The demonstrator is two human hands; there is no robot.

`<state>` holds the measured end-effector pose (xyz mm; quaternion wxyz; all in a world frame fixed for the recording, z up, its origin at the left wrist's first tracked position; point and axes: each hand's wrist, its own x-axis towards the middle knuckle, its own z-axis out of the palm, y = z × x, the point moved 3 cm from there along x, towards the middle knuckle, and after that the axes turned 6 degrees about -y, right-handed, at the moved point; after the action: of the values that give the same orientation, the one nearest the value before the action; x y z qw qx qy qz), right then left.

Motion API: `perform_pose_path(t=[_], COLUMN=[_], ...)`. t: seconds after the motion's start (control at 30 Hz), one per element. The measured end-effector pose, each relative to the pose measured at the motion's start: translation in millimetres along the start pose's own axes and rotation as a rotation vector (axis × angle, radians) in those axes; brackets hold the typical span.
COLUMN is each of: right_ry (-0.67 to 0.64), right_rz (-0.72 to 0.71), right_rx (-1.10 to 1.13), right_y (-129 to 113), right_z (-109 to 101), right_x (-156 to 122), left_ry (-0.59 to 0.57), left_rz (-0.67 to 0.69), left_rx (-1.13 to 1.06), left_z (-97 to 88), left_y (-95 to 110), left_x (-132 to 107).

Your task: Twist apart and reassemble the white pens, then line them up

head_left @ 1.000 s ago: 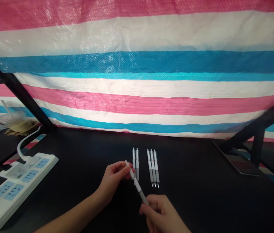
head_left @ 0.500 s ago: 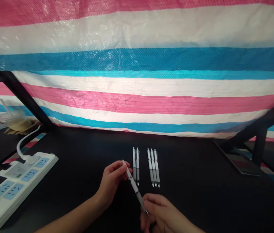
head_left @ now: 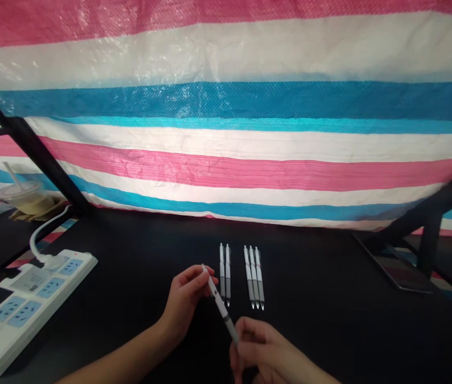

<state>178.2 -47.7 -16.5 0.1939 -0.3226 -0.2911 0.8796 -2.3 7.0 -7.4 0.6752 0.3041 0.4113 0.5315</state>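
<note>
A white retractable pen (head_left: 220,304) with a grey grip lies slanted between my hands. My left hand (head_left: 186,298) pinches its upper end, and its lower end reaches into the fingers of my right hand (head_left: 258,352), which hide the tip. Beyond my left hand, two similar pens (head_left: 225,273) lie side by side on the black table (head_left: 330,298). Three more pens (head_left: 253,277) lie together to their right, tips toward me. My hands touch neither group.
A white power strip (head_left: 38,288) with a plugged-in cable lies at the left, and a phone or tablet (head_left: 396,269) lies at the right. A plastic cup with a straw (head_left: 22,194) stands beyond the left table edge. A striped tarpaulin (head_left: 226,149) on black frame bars (head_left: 30,141) forms the back.
The pen's upper end has shifted slightly left since a second ago. The pen's tip, visible half a second ago, is now hidden by my right fingers. The pens on the table have not moved.
</note>
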Motion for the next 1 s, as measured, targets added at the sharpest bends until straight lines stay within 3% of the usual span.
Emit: perform_pose_path(t=[0.33, 0.57, 1.0], right_ry=[-0.034, 0.111, 0.055], right_rz=[0.035, 0.007, -0.042], right_rx=[0.001, 0.021, 0.068], right_y=[-1, 5, 6], right_z=[0, 0, 0], right_x=[-1, -2, -2], left_ry=[0.019, 0.015, 0.088], left_rz=[0.003, 0.009, 0.129], left_rx=[-0.003, 0.001, -0.030], left_z=[-0.5, 0.9, -9.3], left_y=[-1, -1, 12], left_x=[1, 1, 11])
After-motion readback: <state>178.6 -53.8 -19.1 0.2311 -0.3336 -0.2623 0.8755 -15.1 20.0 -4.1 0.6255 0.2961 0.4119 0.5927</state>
